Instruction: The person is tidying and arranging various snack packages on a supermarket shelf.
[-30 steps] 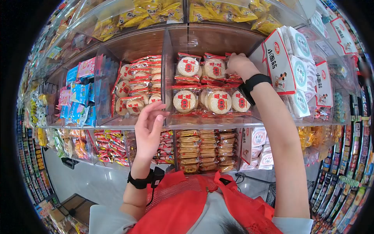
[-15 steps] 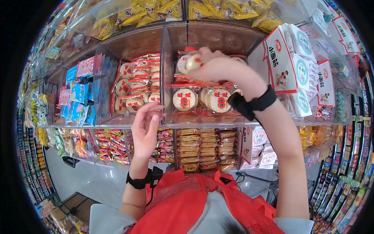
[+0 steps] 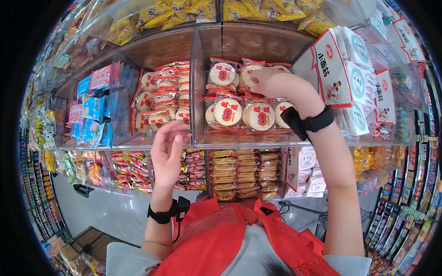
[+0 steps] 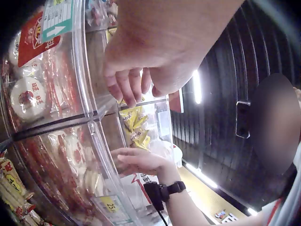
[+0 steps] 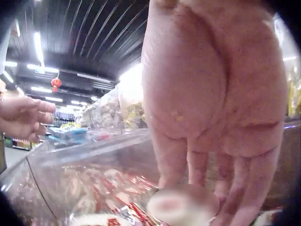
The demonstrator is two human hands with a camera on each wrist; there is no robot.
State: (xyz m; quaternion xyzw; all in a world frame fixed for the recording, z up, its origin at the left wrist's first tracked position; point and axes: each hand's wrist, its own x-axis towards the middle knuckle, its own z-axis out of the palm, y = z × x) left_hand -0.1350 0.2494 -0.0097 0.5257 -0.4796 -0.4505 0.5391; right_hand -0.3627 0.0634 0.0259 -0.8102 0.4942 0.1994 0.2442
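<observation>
My right hand point(image 3: 281, 86) reaches into the clear bin, its fingers over a red-and-clear packet of round rice crackers point(image 3: 249, 72) in the back row. Those fingers point down beside a round, blurred cracker point(image 5: 183, 205) in the right wrist view, covering part of it. More rice cracker packets point(image 3: 228, 112) stand upright in the front row. My left hand point(image 3: 166, 154) hovers at the bin's front edge with loosely bent fingers and holds nothing; the left wrist view also shows this left hand point(image 4: 141, 66) in front of the clear wall.
A clear divider point(image 3: 198, 87) separates these packets from stacked crackers point(image 3: 170, 92) on the left. Blue and pink packets point(image 3: 93, 108) lie farther left. A white printed box point(image 3: 329, 69) borders the right side. Yellow packets point(image 3: 267, 11) fill the upper bins, and cookie stacks point(image 3: 224, 175) sit below.
My right hand carried a cracker packet leftward from the back right, then moved back to the right. A packet now stands farther forward at the front left. My left hand shifted slightly left.
</observation>
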